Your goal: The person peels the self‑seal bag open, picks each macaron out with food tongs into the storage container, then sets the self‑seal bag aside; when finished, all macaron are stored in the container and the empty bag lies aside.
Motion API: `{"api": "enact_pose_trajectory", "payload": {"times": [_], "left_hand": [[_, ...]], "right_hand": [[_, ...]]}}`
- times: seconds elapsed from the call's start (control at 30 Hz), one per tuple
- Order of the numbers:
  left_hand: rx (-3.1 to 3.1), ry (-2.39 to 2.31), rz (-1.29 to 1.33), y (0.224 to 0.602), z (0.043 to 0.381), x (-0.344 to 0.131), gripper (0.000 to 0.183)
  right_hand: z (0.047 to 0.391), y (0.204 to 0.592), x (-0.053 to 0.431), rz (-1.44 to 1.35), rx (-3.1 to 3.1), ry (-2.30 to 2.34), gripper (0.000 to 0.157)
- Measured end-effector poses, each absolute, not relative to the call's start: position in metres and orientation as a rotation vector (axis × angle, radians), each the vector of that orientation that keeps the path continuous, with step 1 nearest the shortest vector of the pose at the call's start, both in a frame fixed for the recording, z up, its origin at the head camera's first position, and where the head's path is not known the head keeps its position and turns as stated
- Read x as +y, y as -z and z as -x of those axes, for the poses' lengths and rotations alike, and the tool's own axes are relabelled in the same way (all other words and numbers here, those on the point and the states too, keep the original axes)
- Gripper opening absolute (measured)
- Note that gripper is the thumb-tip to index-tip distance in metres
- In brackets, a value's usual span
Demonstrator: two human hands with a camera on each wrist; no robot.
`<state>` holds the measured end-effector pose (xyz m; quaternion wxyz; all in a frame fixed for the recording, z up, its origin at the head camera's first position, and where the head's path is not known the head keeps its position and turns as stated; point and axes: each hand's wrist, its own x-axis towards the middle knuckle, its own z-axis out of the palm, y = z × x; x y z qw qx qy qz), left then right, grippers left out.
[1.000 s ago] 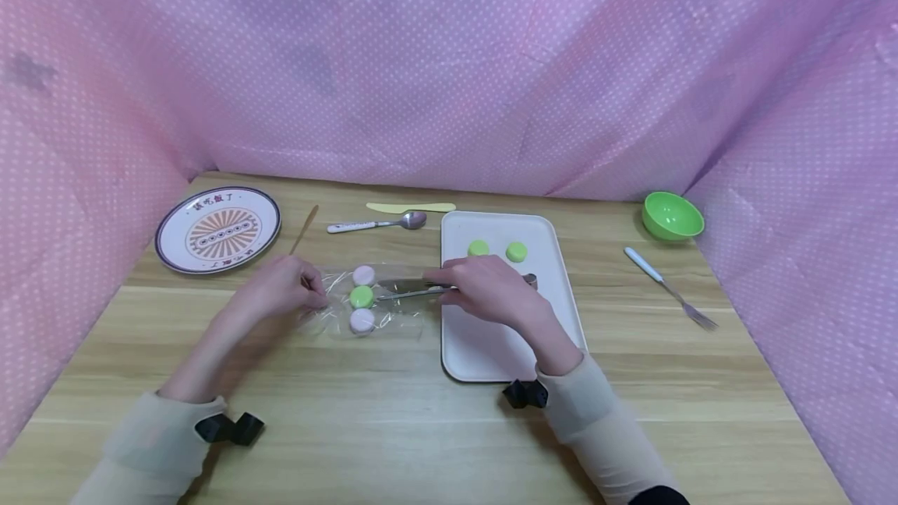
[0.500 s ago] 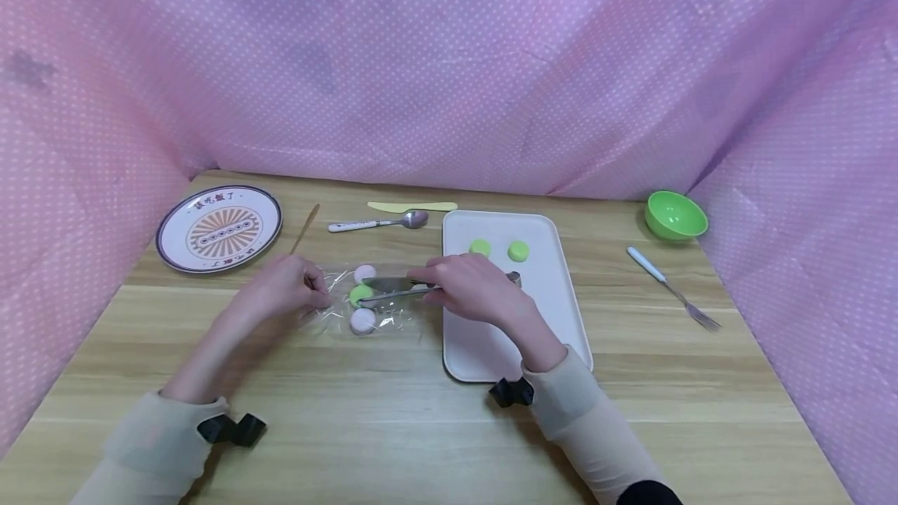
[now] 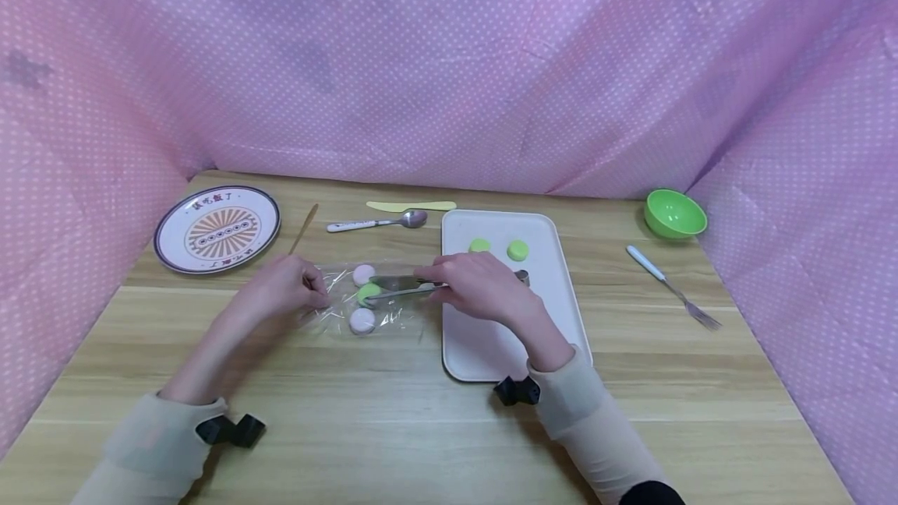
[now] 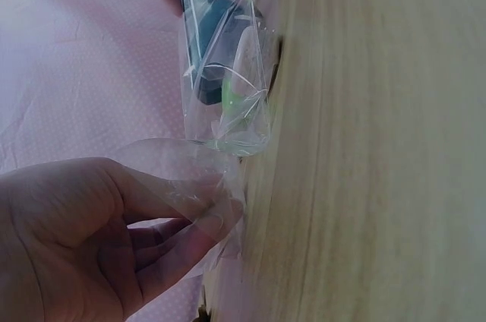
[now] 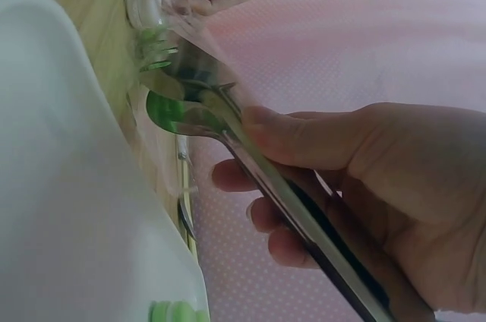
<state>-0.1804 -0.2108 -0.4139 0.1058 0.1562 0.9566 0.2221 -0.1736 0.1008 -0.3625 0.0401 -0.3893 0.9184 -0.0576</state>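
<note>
My left hand point(image 3: 284, 287) pinches the left end of a clear plastic bag point(image 3: 401, 323) between thumb and fingertips. Inside the bag, a green macaron point(image 3: 368, 292) sits between two pale lilac macarons, one behind point(image 3: 363, 275) and one in front point(image 3: 362, 322). My right hand point(image 3: 484, 287) grips metal tongs point(image 5: 266, 174), thumb on one side and fingers on the other. The tongs' tips reach into the bag, one on either side of the green macaron. In the left wrist view, the bag point(image 4: 228, 121) stretches from the pinching fingers toward the tongs.
A white tray point(image 3: 515, 341) under my right hand bears two green macarons point(image 3: 517, 250). Behind the bag lie a spoon point(image 3: 414, 219) and a yellow knife point(image 3: 410, 206). A patterned plate point(image 3: 261, 248) and a thin brown stick point(image 3: 305, 226) are left; a green bowl point(image 3: 674, 214) and fork point(image 3: 677, 293) right.
My right hand has moved left, bringing the tongs from beside the green macaron to around it, then slightly back right. The green macaron has shifted a little right. My left hand keeps its pinch.
</note>
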Motion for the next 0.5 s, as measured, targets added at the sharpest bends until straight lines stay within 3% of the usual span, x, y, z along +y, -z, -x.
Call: {"api": "enact_pose_trajectory", "payload": {"times": [0.5], "left_hand": [[2.812,-0.678,-0.464,0.4111,0.1775,-0.2097,0.012]], "right_hand": [[0.1731,0.3627,0.1029,1.188,2.811,0.16,0.019]]}}
